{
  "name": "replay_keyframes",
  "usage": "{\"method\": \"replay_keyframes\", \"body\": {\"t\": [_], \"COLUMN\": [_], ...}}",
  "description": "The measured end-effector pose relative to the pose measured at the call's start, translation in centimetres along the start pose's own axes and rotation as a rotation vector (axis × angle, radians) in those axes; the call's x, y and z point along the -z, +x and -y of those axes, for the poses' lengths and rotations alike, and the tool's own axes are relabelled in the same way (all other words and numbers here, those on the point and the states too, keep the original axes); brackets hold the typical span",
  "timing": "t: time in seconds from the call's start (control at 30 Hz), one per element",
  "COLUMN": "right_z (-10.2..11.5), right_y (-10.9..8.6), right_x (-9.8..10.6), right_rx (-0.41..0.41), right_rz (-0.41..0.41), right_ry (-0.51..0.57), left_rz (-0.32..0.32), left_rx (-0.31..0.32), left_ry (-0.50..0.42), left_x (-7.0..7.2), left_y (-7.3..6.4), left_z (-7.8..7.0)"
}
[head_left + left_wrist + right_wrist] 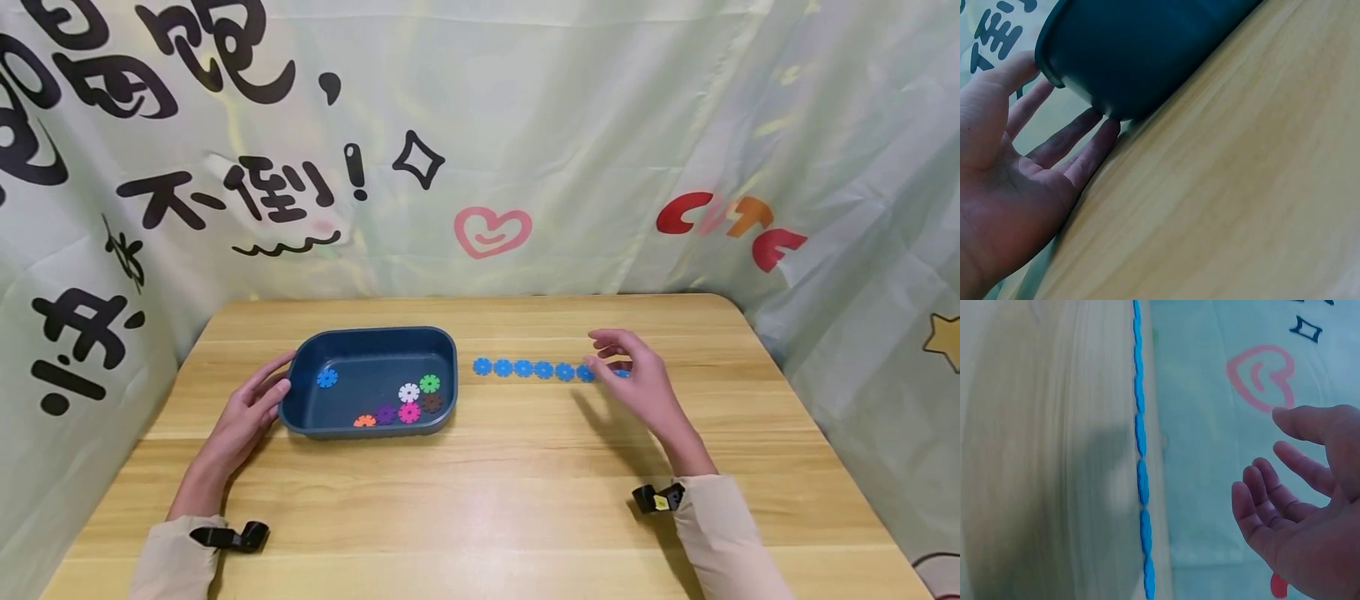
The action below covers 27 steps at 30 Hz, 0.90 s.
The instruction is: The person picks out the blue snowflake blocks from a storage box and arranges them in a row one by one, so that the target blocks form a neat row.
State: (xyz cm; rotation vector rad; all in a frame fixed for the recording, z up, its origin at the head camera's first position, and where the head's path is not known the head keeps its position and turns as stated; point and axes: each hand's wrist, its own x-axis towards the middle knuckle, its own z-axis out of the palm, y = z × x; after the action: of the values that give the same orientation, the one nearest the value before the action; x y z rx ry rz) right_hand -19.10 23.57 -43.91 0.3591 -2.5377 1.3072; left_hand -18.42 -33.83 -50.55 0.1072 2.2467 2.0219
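My left hand (243, 408) rests against the left end of a dark blue plastic tray (375, 337), fingers on its outer wall. In the left wrist view, the fingertips (1109, 125) touch the tray's end near the tabletop. Inside the tray lies a blue snowflake-shaped disc (327, 378) at the left. A row of blue snowflake discs (523, 368) runs rightward from beside the tray, edge to edge. Above its right part hovers my right hand (645, 379), fingers loosely bent and holding nothing, hiding some discs. The right wrist view shows this hand (1300, 506) apart from the row.
Green (429, 383), white (408, 392), brown, pink (408, 412), purple and orange discs lie in the tray's right half. Behind the wooden table (480, 508) hangs a pale printed curtain (585, 150). Each wrist carries a small black camera.
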Motion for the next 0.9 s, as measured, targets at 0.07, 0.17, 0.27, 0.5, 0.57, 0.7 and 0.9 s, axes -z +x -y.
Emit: {"method": "replay_keyframes", "body": {"t": [0.07, 0.17, 0.27, 0.5, 0.57, 0.7, 0.9], "right_z": [0.6, 1.6, 2.6, 4.8, 5.5, 6.7, 8.6], "right_y": [-0.1, -0.2, -0.3, -0.1, 0.1, 0.6, 1.5], "right_x": [-0.4, -1.1, -2.0, -4.9, -5.7, -7.2, -9.2], "right_rx": [0.019, 0.040, 0.060, 0.109, 0.124, 0.155, 0.203], "right_rz": [0.002, 0.014, 0.029, 0.082, 0.103, 0.128, 0.146], "right_ry": [0.011, 0.035, 0.080, 0.165, 0.172, 0.162, 0.182], "left_rz": [-0.001, -0.003, -0.003, -0.004, -0.004, -0.002, -0.004], "left_rx": [0.004, 0.008, 0.004, 0.003, 0.003, 0.004, 0.007], "left_ry": [0.000, 0.000, -0.008, -0.007, -0.006, -0.003, 0.006], "left_x": [-0.1, -0.2, -0.2, 0.0, 0.0, 0.0, 0.0], "left_y": [0.0, -0.1, -0.1, -0.2, -0.2, -0.2, -0.2], "left_z": [0.0, 0.0, 0.0, 0.0, 0.1, 0.1, 0.0]}}
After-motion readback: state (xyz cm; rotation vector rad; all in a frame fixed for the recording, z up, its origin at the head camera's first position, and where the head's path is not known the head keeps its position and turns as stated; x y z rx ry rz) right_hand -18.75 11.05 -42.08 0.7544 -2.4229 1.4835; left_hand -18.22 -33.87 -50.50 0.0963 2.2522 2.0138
